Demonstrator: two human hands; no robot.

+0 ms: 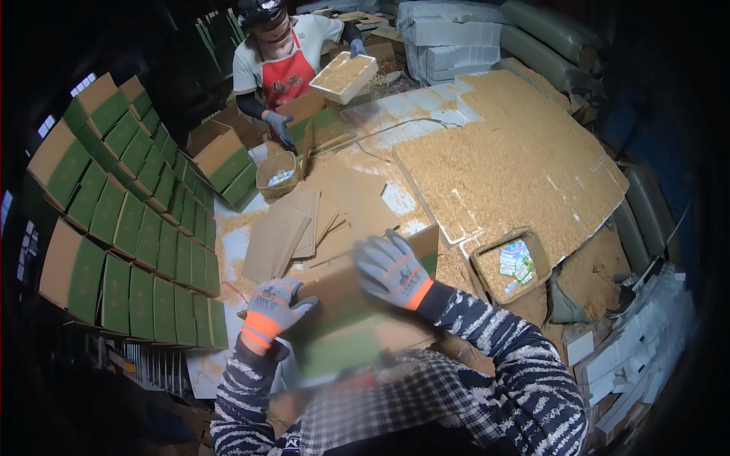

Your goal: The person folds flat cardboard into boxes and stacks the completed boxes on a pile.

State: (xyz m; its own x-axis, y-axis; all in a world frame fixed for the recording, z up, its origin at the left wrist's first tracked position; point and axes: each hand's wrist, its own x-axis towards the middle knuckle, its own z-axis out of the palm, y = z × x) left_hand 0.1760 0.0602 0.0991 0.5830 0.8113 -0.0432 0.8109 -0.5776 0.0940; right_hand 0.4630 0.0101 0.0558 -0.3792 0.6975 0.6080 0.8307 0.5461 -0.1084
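A green and brown cardboard box (pixel 334 351) stands right in front of me, its near part smeared by motion. My left hand (pixel 275 305), in a grey glove with an orange cuff, holds the box's far left edge, fingers bent over it and thumb on the near side. At the far right edge of the same box is my right hand (pixel 391 267), gloved alike. Its fingers are stretched out and somewhat blurred, with nothing seen in them. Just beyond the box lie loose brown cardboard sheets (pixel 285 228), several of them overlapping.
Stacked green and brown boxes (pixel 144 258) rise on the left. To the right, sawdust-like material covers a broad surface (pixel 517 159), beside a basket (pixel 477 266) of small colourful packets. Another basket (pixel 265 169) stands farther off. Across the table a co-worker (pixel 285 68) holds a filled white tray (pixel 344 78).
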